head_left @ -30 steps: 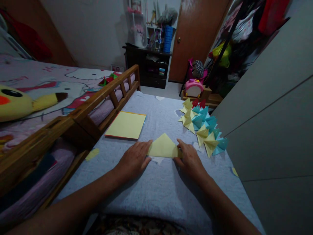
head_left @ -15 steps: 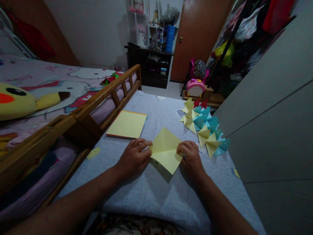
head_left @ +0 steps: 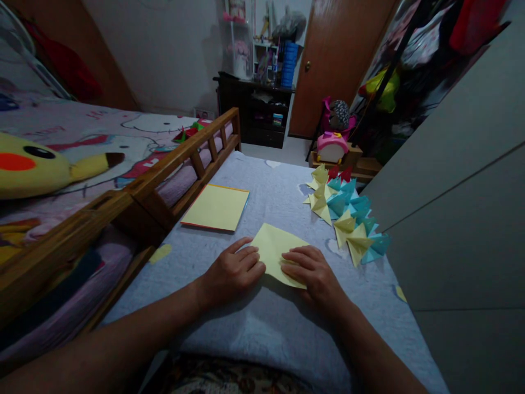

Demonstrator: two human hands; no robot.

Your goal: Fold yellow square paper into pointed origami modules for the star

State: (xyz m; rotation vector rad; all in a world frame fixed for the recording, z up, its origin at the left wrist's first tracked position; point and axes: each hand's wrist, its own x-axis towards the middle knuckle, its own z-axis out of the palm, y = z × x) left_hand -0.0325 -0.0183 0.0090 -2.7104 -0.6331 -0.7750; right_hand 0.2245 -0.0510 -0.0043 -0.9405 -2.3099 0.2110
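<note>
Holding yellow ppr [head_left: 271, 247] btwn left hand [head_left: 238, 268] & right hand [head_left: 315, 271], ppr stack [head_left: 217, 208] far left, folded pcs [head_left: 337, 204] far right.

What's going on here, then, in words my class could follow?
A person is handling a yellow sheet over a pale blue cloth. The left hand holds its left edge, and the right hand has its fingers across the right part; the sheet looks slightly curved. Beyond the left hand lies a stack of paper, yellow on top. Off to the right sit folded pieces in yellow, blue and red.
</note>
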